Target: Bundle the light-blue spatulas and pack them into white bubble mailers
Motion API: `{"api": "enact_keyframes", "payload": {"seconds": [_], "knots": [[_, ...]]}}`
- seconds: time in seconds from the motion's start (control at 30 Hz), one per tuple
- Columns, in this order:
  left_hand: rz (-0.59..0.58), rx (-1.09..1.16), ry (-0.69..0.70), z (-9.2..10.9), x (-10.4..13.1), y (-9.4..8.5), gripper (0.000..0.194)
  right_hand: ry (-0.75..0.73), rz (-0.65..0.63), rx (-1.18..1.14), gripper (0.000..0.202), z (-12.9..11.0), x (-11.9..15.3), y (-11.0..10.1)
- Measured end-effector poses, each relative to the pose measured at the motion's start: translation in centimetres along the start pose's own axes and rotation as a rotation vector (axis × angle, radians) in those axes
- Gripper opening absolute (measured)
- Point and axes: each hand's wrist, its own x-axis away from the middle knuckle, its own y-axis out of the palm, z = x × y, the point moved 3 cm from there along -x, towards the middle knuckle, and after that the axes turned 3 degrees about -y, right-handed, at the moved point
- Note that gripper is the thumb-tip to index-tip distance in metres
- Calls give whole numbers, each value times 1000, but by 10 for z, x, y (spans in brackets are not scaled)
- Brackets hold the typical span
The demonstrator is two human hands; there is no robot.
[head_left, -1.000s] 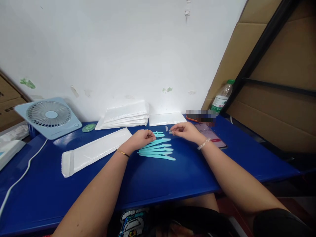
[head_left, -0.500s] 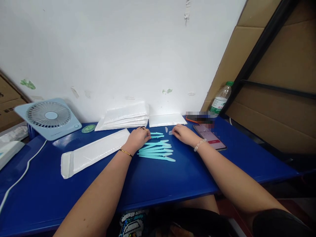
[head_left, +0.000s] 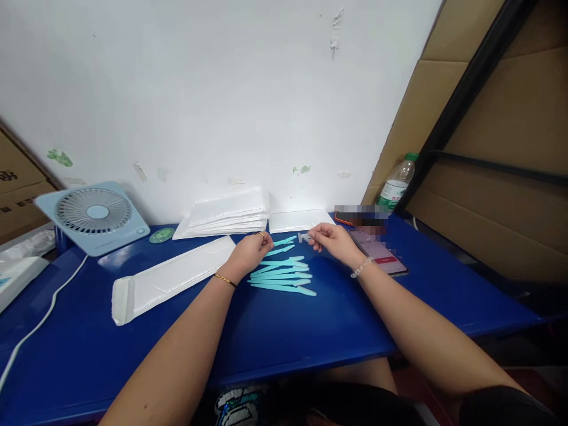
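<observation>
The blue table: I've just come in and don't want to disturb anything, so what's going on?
Someone is working at the blue table with both hands. The left hand pinches a slim turquoise stick, and the right hand has its fingertips on a small clear piece. More turquoise sticks lie fanned out nearer the person. A white padded envelope lies beside the left forearm, with a stack of envelopes by the wall.

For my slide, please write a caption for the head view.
Left hand at turquoise tools, right hand at translucent pieces, above a blue table.
</observation>
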Motion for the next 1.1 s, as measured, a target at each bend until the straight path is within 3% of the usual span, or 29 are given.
{"api": "enact_keyframes", "payload": {"seconds": [0.23,0.4,0.8,1.1], "knots": [[3,16,15,0,-1,1,22,7,-44,-169,29,-3,1,10],[-5,36,14,0,-1,2,23,18,3,-241,31,-3,0,6],[-13,51,31,4,-2,4,24,41,-27,-222,33,2,-1,17],[-138,206,-14,12,2,9,30,43,-129,-263,34,-7,6,26]]}}
